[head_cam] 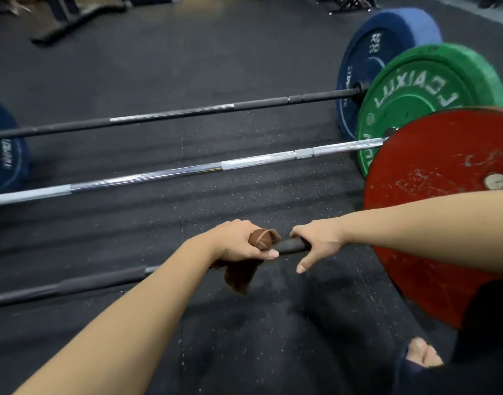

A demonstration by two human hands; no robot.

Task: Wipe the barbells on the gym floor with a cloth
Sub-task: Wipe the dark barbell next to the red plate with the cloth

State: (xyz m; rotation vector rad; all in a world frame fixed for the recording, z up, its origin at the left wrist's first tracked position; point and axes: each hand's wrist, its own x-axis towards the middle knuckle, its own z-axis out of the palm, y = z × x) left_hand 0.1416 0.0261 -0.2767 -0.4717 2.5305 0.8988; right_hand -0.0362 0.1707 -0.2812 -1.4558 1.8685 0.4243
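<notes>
Three barbells lie side by side on the black rubber floor. The nearest bar [73, 286] is dark and carries a red plate [432, 223] at its right end. My left hand [238, 243] wraps a brown cloth [244, 273] around this bar, with the cloth's tail hanging below. Just to its right, my right hand [318, 242] grips the bare bar, index finger pointing down. Behind lies a chrome bar [187, 171] with a green plate [426, 92]. Farthest back is a dark bar [173, 112] with a blue plate [381, 52].
Another dark blue plate [5, 155] stands at the left edge on the far bar. My bare foot [424, 354] shows at lower right near the red plate. Mats and rack legs [350, 2] lie along the far edge of the floor.
</notes>
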